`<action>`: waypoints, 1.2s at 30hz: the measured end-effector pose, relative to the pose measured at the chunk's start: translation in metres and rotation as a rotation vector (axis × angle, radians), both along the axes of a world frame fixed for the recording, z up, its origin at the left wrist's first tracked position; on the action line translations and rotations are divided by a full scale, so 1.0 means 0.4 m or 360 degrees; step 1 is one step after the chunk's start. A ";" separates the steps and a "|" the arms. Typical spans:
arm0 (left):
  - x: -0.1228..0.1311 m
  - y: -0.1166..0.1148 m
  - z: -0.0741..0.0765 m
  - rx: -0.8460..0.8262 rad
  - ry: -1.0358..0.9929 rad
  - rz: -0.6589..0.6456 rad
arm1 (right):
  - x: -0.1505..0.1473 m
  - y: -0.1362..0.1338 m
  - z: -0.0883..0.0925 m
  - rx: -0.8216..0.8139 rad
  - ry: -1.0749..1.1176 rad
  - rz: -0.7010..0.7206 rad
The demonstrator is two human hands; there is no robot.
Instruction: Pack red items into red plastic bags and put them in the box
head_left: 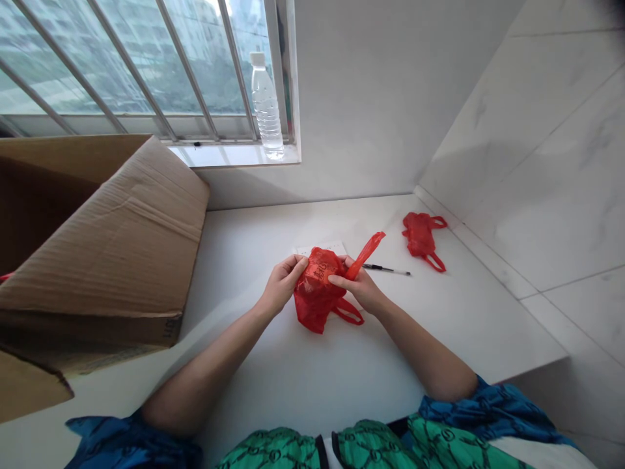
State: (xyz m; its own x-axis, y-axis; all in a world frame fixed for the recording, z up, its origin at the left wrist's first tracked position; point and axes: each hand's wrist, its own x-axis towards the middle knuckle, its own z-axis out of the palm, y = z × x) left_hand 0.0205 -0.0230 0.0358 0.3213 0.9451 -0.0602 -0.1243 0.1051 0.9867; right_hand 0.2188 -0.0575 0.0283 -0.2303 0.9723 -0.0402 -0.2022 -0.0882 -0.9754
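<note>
Both hands hold a red plastic bag [312,303] over the white table. Something inside it, with dark marks showing through the film, cannot be made out. My left hand [284,281] pinches the bag's left edge between thumb and fingers. On the other side my right hand [360,284] grips it, thumb across the front and fingers mostly hidden behind. One bag handle sticks up past the right hand and another loops below it. Behind the bag lie a sheet of white paper [336,247], partly covered, and a pen [388,269] close to the right hand.
A second red bag [420,234] lies at the table's back right. To the left stands a large open cardboard box [146,228]. A clear water bottle [267,111] is upright on the sill of the barred window. Walls border the white table [254,234] behind and right.
</note>
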 end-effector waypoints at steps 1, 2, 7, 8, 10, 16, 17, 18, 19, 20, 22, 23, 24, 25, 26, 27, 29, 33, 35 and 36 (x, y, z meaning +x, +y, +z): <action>0.000 -0.001 0.000 -0.0007 -0.0007 -0.0007 | 0.000 -0.001 0.001 0.0012 -0.0009 0.0005; 0.000 -0.001 0.000 -0.0018 -0.0018 -0.0014 | 0.000 -0.001 0.002 0.0025 -0.0017 0.0010; -0.005 -0.002 -0.004 -0.0108 -0.0129 -0.0118 | 0.001 -0.005 0.008 0.0070 -0.0042 0.0022; -0.007 -0.002 -0.005 -0.0124 -0.0156 -0.0145 | 0.001 -0.006 0.010 0.0073 -0.0047 0.0033; -0.009 -0.002 -0.007 -0.0153 -0.0203 -0.0182 | 0.001 -0.008 0.013 0.0080 -0.0048 0.0059; -0.011 -0.001 -0.006 -0.0231 -0.0286 -0.0258 | 0.002 -0.012 0.019 0.0089 -0.0066 0.0104; -0.011 0.000 -0.006 -0.0238 -0.0294 -0.0266 | 0.002 -0.012 0.020 0.0088 -0.0074 0.0105; -0.011 0.000 -0.006 -0.0244 -0.0300 -0.0271 | 0.003 -0.013 0.020 0.0086 -0.0082 0.0105; -0.011 0.001 -0.006 -0.0250 -0.0306 -0.0273 | 0.003 -0.013 0.020 0.0082 -0.0088 0.0105; -0.011 0.001 -0.006 -0.0255 -0.0313 -0.0272 | 0.003 -0.013 0.021 0.0080 -0.0091 0.0104; -0.011 0.001 -0.006 -0.0266 -0.0325 -0.0268 | 0.003 -0.013 0.022 0.0081 -0.0091 0.0102; -0.010 0.000 -0.006 -0.0270 -0.0329 -0.0268 | 0.003 -0.013 0.022 0.0085 -0.0087 0.0099; -0.010 0.000 -0.005 -0.0272 -0.0330 -0.0268 | 0.003 -0.013 0.022 0.0088 -0.0084 0.0097; -0.010 -0.001 -0.005 -0.0272 -0.0330 -0.0268 | 0.003 -0.014 0.021 0.0088 -0.0080 0.0094; -0.010 -0.001 -0.006 -0.0273 -0.0329 -0.0267 | 0.002 -0.014 0.021 0.0086 -0.0076 0.0089; -0.010 0.000 -0.006 -0.0273 -0.0327 -0.0266 | 0.001 -0.014 0.020 0.0082 -0.0073 0.0081; -0.010 0.003 -0.009 -0.0257 -0.0307 -0.0236 | -0.003 -0.012 0.016 0.0075 -0.0057 0.0032; -0.011 0.016 -0.025 -0.0112 -0.0136 -0.0081 | -0.009 0.002 -0.003 0.0031 0.0091 -0.0240; -0.010 0.018 -0.039 -0.0095 0.0014 -0.0112 | -0.008 0.010 -0.015 -0.0083 0.0218 -0.0400; -0.008 0.017 -0.046 -0.0102 0.0097 -0.0174 | -0.006 0.013 -0.019 -0.0156 0.0277 -0.0457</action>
State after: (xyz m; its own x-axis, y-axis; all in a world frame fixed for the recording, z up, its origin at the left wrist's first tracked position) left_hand 0.0174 -0.0162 0.0172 0.4161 0.8982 -0.1418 -0.0489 0.1778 0.9829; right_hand 0.2163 -0.0523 0.0207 0.0405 0.9919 -0.1205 -0.3949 -0.0949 -0.9138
